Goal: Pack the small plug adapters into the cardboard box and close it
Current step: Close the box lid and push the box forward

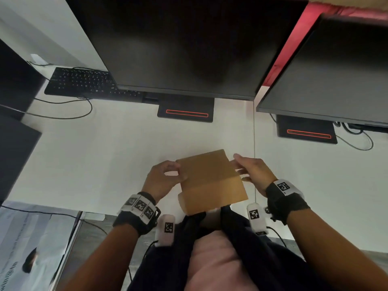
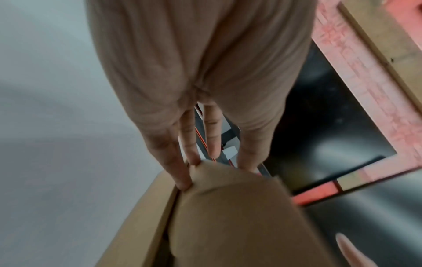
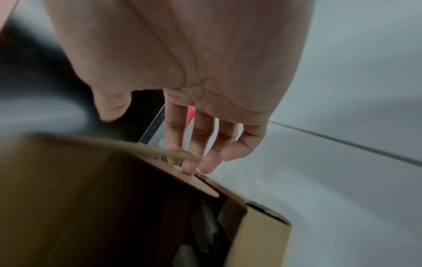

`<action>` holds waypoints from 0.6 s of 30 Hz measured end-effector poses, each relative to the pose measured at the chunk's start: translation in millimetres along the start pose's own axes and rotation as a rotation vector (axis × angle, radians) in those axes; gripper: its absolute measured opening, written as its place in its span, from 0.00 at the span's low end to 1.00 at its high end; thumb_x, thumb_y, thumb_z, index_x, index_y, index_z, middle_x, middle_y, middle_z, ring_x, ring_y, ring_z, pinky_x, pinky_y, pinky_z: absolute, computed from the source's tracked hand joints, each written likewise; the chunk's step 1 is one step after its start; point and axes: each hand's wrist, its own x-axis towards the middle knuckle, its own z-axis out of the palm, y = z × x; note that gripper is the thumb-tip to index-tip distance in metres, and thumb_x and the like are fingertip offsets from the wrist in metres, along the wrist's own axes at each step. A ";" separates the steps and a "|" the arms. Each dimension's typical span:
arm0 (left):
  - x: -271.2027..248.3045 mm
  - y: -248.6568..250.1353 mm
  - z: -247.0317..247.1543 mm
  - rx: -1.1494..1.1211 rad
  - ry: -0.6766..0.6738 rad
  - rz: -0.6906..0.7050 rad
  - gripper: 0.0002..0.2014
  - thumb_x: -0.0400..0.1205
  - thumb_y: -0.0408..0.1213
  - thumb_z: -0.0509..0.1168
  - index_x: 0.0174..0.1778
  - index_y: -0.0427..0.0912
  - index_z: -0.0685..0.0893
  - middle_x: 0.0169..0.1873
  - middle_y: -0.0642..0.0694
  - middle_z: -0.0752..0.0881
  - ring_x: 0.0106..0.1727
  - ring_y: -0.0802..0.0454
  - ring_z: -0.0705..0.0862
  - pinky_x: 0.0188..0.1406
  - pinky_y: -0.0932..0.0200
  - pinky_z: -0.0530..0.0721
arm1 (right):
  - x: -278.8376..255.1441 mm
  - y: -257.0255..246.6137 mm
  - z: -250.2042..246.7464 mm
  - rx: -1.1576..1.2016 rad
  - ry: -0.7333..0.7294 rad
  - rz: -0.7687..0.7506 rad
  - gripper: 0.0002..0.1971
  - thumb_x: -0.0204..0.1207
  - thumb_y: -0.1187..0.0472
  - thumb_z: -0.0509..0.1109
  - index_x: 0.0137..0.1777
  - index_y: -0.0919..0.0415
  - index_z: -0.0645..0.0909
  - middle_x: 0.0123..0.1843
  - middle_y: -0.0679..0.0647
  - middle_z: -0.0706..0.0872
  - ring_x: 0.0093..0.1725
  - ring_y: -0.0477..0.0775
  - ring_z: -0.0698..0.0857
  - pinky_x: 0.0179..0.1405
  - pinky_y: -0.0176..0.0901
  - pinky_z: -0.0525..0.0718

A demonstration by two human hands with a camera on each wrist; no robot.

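The brown cardboard box [image 1: 212,183] stands at the table's near edge, its lid [image 1: 206,166] tilted over the opening. My left hand [image 1: 171,175] is at the lid's left edge. Its fingertips [image 2: 182,182] and thumb grip the lid's side flap [image 2: 233,213]. My right hand [image 1: 243,168] is at the box's right side, thumb lifted. Its nearly straight fingertips [image 3: 190,168] touch a side tab at the right wall [image 3: 260,240]. Dark plug adapters [image 3: 205,227] lie inside the box, seen through the gap; how many, I cannot tell.
Two dark monitors [image 1: 184,45] [image 1: 336,70] on black stands [image 1: 185,111] stand behind the box. A black keyboard [image 1: 84,82] with a looping cable lies at the far left. A seam [image 1: 254,143] runs between two white tables. A printed sheet [image 1: 31,244] lies lower left.
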 end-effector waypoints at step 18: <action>19.2 -4.1 67.8 0.469 0.173 0.034 0.14 0.81 0.52 0.69 0.37 0.46 0.86 0.37 0.51 0.90 0.44 0.51 0.86 0.49 0.57 0.78 | 8.2 53.1 -12.4 -0.386 0.131 -0.031 0.14 0.77 0.41 0.68 0.49 0.51 0.80 0.36 0.51 0.90 0.37 0.52 0.89 0.37 0.44 0.86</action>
